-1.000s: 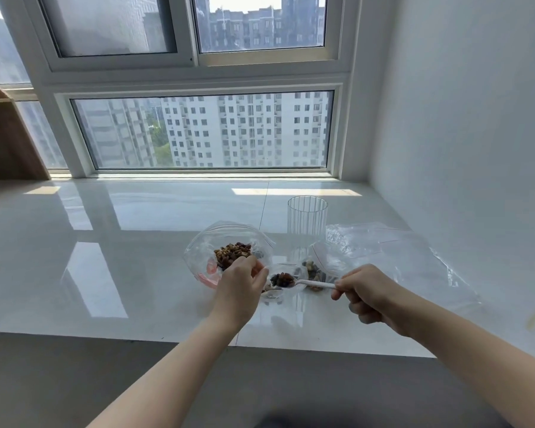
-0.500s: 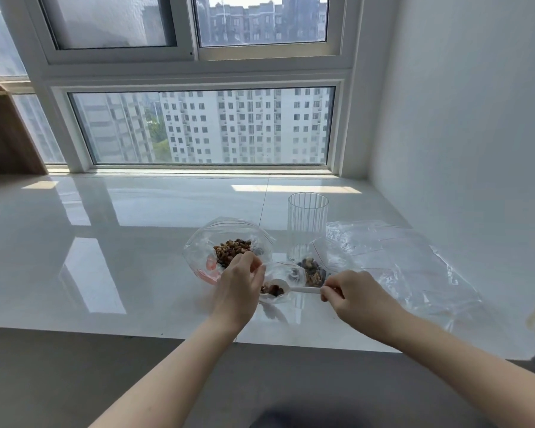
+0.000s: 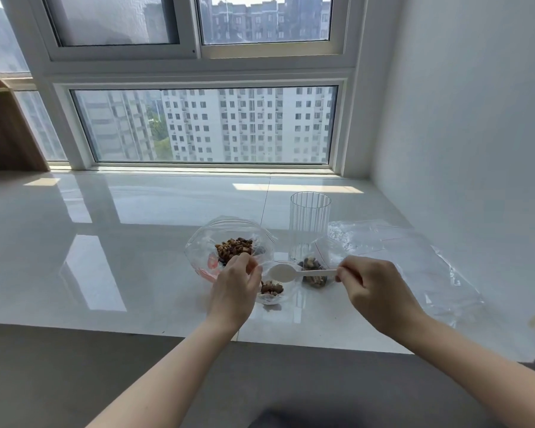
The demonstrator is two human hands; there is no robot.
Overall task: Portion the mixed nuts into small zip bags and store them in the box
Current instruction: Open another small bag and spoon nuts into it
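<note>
A large clear bag (image 3: 198, 251) lies open on the white counter with a heap of mixed nuts (image 3: 233, 247) inside. In front of it my left hand (image 3: 233, 288) pinches the rim of a small zip bag (image 3: 271, 296) that holds a few nuts. My right hand (image 3: 374, 288) grips the handle of a white plastic spoon (image 3: 286, 273). The spoon's bowl is empty and hovers just above the small bag's mouth. A second small bag with nuts (image 3: 314, 273) lies right behind the spoon handle.
A ribbed clear glass (image 3: 309, 220) stands upright just behind the bags. Crumpled clear plastic bags (image 3: 414, 257) spread over the counter to the right, near the white wall. The counter's front edge (image 3: 167, 332) runs below my hands. A wooden shelf (image 3: 3, 131) stands far left.
The spoon carried nuts a second ago, then dipped into the small bag. Now it is lifted out empty, and the small bag holds more nuts. My left hand stayed on the bag's rim.
</note>
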